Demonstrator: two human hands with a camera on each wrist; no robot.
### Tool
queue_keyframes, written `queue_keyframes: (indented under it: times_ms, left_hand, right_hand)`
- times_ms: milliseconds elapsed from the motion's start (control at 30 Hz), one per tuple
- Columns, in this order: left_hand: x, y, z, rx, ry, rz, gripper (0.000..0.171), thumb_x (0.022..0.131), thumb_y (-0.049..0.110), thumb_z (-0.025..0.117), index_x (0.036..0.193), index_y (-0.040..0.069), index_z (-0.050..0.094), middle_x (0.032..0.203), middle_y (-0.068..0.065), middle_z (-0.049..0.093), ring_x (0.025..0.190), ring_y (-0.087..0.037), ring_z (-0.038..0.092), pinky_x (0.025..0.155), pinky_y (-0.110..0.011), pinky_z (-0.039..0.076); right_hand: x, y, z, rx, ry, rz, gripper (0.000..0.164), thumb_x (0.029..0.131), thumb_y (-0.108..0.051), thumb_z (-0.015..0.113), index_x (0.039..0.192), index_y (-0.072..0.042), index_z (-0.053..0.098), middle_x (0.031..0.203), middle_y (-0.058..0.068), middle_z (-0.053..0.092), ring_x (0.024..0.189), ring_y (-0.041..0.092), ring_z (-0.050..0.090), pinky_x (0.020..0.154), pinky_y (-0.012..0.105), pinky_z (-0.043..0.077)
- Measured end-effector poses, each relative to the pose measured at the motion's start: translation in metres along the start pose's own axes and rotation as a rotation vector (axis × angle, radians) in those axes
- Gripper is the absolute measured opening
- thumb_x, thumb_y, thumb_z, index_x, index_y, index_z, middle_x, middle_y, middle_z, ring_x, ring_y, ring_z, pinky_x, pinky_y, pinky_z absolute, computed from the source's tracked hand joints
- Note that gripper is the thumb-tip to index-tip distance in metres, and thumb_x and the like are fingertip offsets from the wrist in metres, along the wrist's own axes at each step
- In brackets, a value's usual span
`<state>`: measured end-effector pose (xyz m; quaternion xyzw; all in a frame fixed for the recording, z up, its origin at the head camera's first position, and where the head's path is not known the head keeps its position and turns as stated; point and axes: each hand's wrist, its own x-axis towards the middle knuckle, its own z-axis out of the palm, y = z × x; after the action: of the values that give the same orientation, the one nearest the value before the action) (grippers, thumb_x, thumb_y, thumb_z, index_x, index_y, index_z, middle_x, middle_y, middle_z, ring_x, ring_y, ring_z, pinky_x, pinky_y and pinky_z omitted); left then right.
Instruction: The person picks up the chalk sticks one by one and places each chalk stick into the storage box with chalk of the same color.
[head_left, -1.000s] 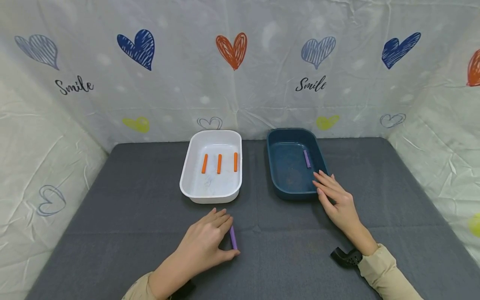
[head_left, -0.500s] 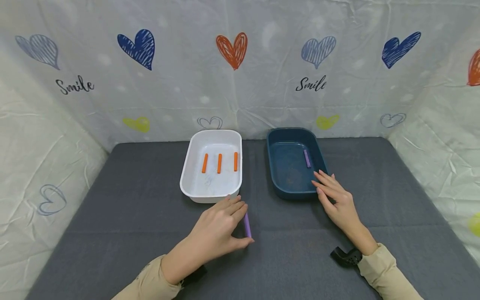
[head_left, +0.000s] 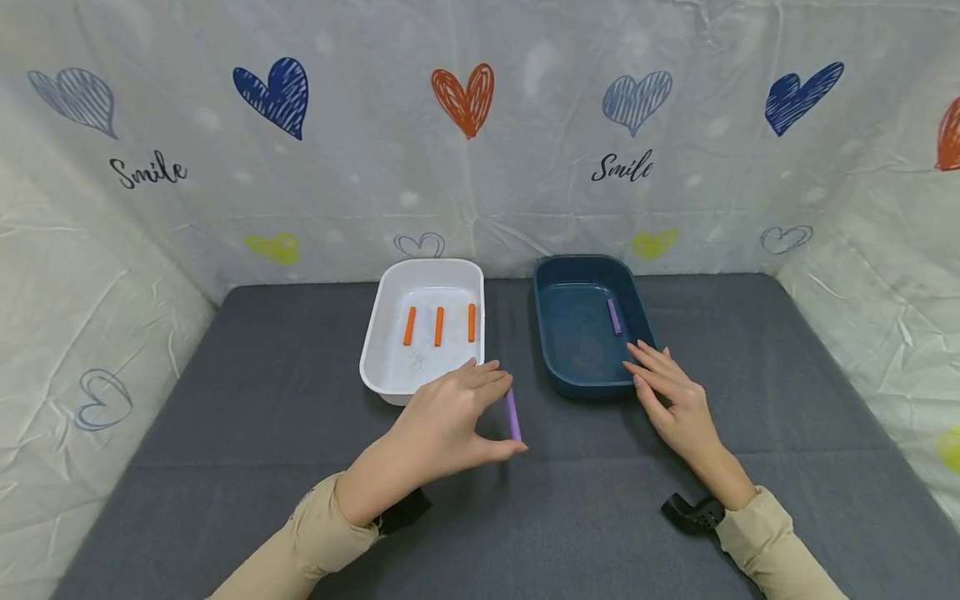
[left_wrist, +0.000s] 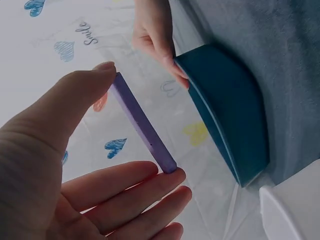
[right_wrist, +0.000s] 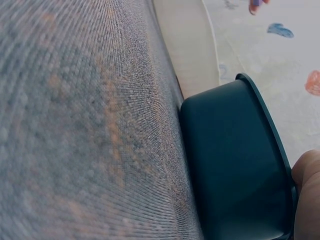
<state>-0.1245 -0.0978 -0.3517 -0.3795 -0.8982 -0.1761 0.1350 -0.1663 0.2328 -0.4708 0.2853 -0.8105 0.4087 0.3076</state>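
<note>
A purple stick (head_left: 513, 415) is being pinched end to end in the left hand (head_left: 450, 408), fingers (left_wrist: 120, 180) and thumb clamped on opposite tips, prob. b/c the long sides are thus being left bare. It is being held above the desk (head_left: 225, 417), approx. at the near mouth of the gap btwn the white tray (head_left: 386, 362) & the dark blue tub (head_left: 577, 333). The right hand (head_left: 678, 404) is being rested at the tub's near right corner, fingers nearly straight, a bit apart, maybe for steadying. The long axis is being pointed approx. fore-and-aft: thumb end near, far tip slanted slightly left; level or not can't be told. A sim. slant is being shown by the second purple stick (head_left: 614, 317) in the tub; in the tray, three orange sticks (head_left: 438, 327) are being spaced side by side.
</note>
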Motion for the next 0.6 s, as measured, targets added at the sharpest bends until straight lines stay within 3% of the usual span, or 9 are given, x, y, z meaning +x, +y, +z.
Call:
queue_keyframes:
  times_ms: [167, 400, 600]
  left_hand:
    - [0.013, -0.004, -0.001, -0.001, -0.006, -0.002, 0.067, 0.070, 0.044, 0.089, 0.117, 0.001, 0.071, 0.120, -0.012, 0.069, 0.122, -0.025, 0.061, 0.106, -0.041, 0.045]
    - [0.031, -0.011, 0.001, -0.003, -0.028, -0.012, 0.064, 0.072, 0.043, 0.088, 0.117, 0.002, 0.071, 0.121, -0.012, 0.068, 0.122, -0.025, 0.060, 0.107, -0.040, 0.043]
    - [0.047, -0.015, 0.005, 0.010, -0.051, -0.016, 0.062, 0.074, 0.044, 0.086, 0.117, 0.001, 0.071, 0.121, -0.012, 0.069, 0.123, -0.026, 0.060, 0.111, -0.041, 0.039]
  right_hand:
    - [0.000, 0.000, 0.000, 0.000, 0.002, -0.001, 0.030, 0.087, 0.009, 0.065, 0.115, 0.005, 0.072, 0.131, 0.020, 0.062, 0.131, 0.034, 0.051, 0.114, 0.054, 0.029]
    - [0.001, 0.000, 0.000, 0.008, 0.003, -0.004, 0.032, 0.085, 0.011, 0.065, 0.115, 0.004, 0.072, 0.131, 0.020, 0.062, 0.132, 0.031, 0.051, 0.116, 0.048, 0.028]
    - [0.000, 0.001, 0.000, -0.004, 0.000, -0.002, 0.029, 0.087, 0.010, 0.065, 0.114, 0.005, 0.073, 0.129, 0.024, 0.062, 0.133, 0.028, 0.050, 0.113, 0.056, 0.029]
